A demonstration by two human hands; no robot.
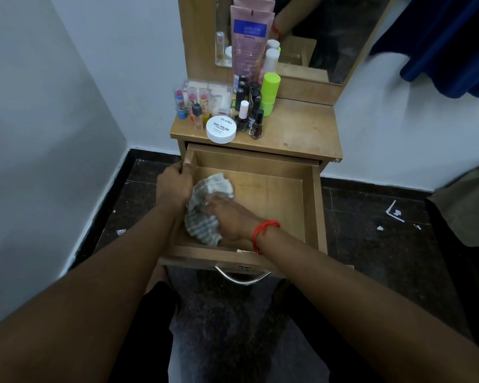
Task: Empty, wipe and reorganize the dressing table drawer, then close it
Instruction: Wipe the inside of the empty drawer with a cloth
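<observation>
Since the drawer (274, 203) hangs far out of the dressing table, the left hand (174, 183) clamps its left wall, thumb hooked over the top edge and fingers outside, most likely to stop it sliding or tipping while it is rubbed. The right hand (227, 217) lies on top of a crumpled checked cloth (202, 228) and bears down on the drawer floor near the front left corner; motion blur hides whether its fingers curl into the cloth or lie flat. Nothing else shows inside the drawer, and the bottles and tubs (249, 106) stand crowded on the counter (302, 128) above, presumably parked there until the wiping is done. The drawer's sliding axis runs straight from the table toward the person, its metal handle (241, 277) facing them, and the bunched cloth stretches front to back along the left wall.
</observation>
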